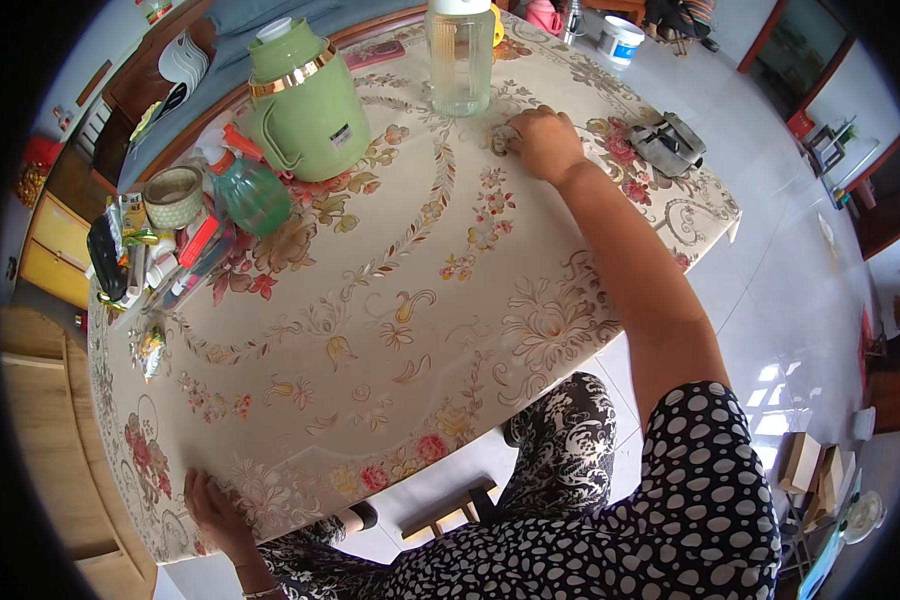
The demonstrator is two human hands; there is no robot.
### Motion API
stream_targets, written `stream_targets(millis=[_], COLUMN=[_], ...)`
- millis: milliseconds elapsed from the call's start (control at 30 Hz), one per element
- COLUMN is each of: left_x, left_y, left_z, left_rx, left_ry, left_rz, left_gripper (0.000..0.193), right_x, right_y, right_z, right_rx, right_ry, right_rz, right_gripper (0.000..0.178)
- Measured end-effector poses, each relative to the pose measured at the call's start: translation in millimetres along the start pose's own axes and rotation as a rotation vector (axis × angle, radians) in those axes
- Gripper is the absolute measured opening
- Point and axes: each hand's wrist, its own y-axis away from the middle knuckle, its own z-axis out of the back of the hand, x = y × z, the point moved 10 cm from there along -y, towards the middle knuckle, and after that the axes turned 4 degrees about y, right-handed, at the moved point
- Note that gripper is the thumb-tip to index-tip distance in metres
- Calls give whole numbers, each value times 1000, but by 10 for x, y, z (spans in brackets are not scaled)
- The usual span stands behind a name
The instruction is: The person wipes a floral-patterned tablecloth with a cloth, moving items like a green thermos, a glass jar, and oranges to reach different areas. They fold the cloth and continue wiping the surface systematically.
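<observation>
Because the flowered cloth (400, 250) covers so wide a surface, I think that the reach across it should be slow and low. It lies beneath both hands, and the other objects stand on it. The right forearm (642, 270) goes far over its right side, so it would be better to lean a little with the body than to stretch fully. The green jug (320, 115) stands upright on the far left part, well apart from the reaching fingers, and asks for little care. The glass jar (460, 65), also upright, is more delicate: it stands near the right hand (547, 145), a little beyond it and to the left, and one quick sideways movement could knock it. The spray bottle (255, 195) stands close to the jug, out of the way. The grey pouch (668, 145) lies to the right of this hand, so a turn to that side also wants attention. The right fingers are bent down toward the cloth; whether they grip something small, I cannot tell. The left hand (215, 510) is loosely open at the near left edge and seems to hold nothing; a light pressure there could prevent sliding. Smallest is the packet (151, 352), best left alone
</observation>
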Motion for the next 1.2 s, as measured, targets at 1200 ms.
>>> stream_targets(millis=[1200], left_x=[-21], left_y=[34], left_z=[37], left_rx=[0], left_ry=[-24], left_rz=[42], left_gripper=[23], right_x=[224], right_y=[288], right_z=[31], right_rx=[119], right_ry=[191], right_rz=[54], right_gripper=[20])
